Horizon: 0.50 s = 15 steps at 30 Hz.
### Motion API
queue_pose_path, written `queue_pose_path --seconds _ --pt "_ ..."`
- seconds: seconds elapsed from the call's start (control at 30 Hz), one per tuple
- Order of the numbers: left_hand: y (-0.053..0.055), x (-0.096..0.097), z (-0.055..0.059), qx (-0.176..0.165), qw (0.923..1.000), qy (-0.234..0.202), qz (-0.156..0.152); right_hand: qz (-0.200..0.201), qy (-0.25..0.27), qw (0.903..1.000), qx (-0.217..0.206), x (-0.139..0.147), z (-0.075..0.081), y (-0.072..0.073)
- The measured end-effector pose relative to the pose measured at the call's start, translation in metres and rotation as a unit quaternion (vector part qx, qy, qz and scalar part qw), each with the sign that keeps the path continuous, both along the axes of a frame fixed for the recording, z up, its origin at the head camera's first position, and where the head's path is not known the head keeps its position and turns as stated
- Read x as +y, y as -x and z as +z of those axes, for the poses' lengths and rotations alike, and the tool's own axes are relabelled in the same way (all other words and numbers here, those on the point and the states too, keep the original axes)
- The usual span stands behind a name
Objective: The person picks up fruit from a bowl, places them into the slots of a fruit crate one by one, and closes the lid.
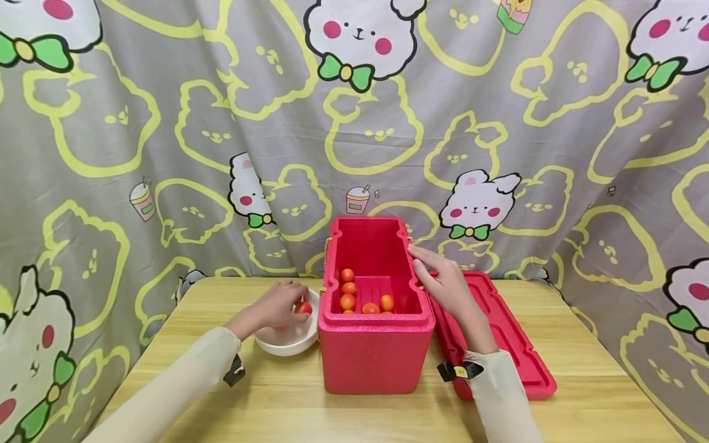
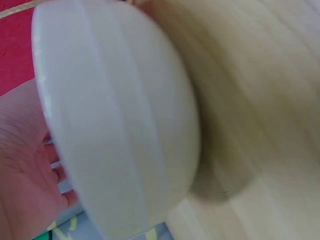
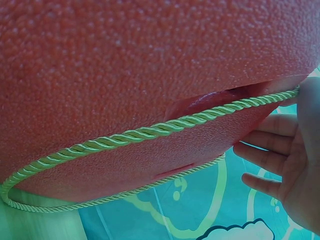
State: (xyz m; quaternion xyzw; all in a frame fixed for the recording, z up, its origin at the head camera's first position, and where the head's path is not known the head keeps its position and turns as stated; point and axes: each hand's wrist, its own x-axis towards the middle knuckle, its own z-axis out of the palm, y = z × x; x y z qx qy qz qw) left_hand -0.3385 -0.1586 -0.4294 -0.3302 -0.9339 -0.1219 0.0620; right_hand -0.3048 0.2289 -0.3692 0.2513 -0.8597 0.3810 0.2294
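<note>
In the head view my left hand (image 1: 281,306) reaches into a white bowl (image 1: 286,349) and pinches a red cherry tomato (image 1: 303,307) between thumb and fingers. The bowl's side (image 2: 115,120) hides most of those fingertips in the left wrist view. A red foam box (image 1: 376,360) stands open to the right of the bowl, with several cherry tomatoes (image 1: 348,301) at its bottom. My right hand (image 1: 445,283) rests against the box's right rim, its fingers (image 3: 265,155) extended beside the wall in the right wrist view.
A red lid (image 1: 512,344) lies on the wooden table (image 1: 238,400), right of the box and partly under my right forearm. Yellow twisted cord (image 3: 150,132) loops along the box's side. Behind the table hangs a patterned curtain (image 1: 376,147).
</note>
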Motion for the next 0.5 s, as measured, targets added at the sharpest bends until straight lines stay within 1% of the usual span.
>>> queue_pose_path --seconds 0.1,0.27,0.37,0.5 --pt "0.002 0.000 0.011 0.009 0.9996 -0.025 0.009 0.002 0.000 1.0000 0.001 0.000 0.000 0.000" --pt "0.005 0.001 0.037 0.033 0.9971 -0.063 0.028 0.001 -0.001 1.0000 0.000 -0.001 0.001 0.000" --pt "0.006 0.003 0.053 0.036 0.9945 -0.088 0.045 0.000 -0.001 1.0000 -0.001 -0.001 0.001 -0.001" --pt "0.007 0.008 0.073 0.048 0.9911 -0.114 0.049 -0.003 -0.003 1.0000 0.002 0.000 0.001 -0.001"
